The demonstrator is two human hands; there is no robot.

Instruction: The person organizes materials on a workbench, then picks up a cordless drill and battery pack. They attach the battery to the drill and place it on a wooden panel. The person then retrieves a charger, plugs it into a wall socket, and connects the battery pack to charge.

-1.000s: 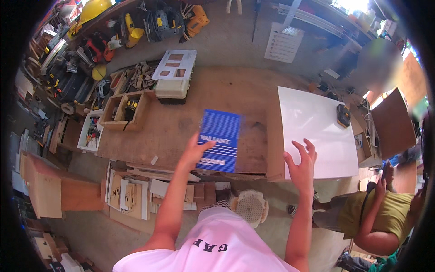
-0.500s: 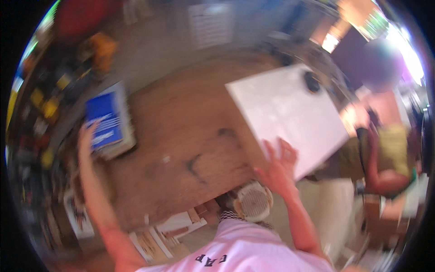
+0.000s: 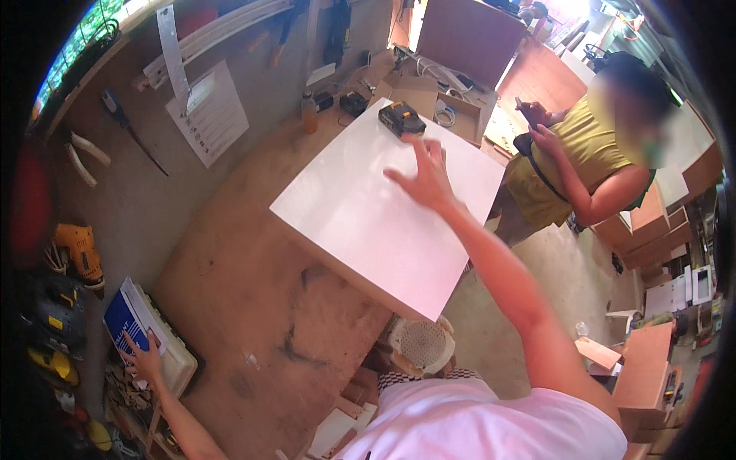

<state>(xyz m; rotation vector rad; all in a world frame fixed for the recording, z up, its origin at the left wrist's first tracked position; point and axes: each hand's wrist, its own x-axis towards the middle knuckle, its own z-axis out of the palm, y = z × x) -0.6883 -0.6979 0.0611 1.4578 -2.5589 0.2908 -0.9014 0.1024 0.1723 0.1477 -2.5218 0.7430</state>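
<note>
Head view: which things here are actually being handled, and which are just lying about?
In hand:
- white board, right hand flat on it
- blue box on a cream case, left hand on them

Lying about:
- battery pack on the board's far corner
- orange drill
- paper sheet on the wall

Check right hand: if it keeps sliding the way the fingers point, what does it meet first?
Probably the black battery pack on the white board's far corner. The right hand lies open on the board, fingertips pointing at it with bare board between; depth is uncertain.
</note>
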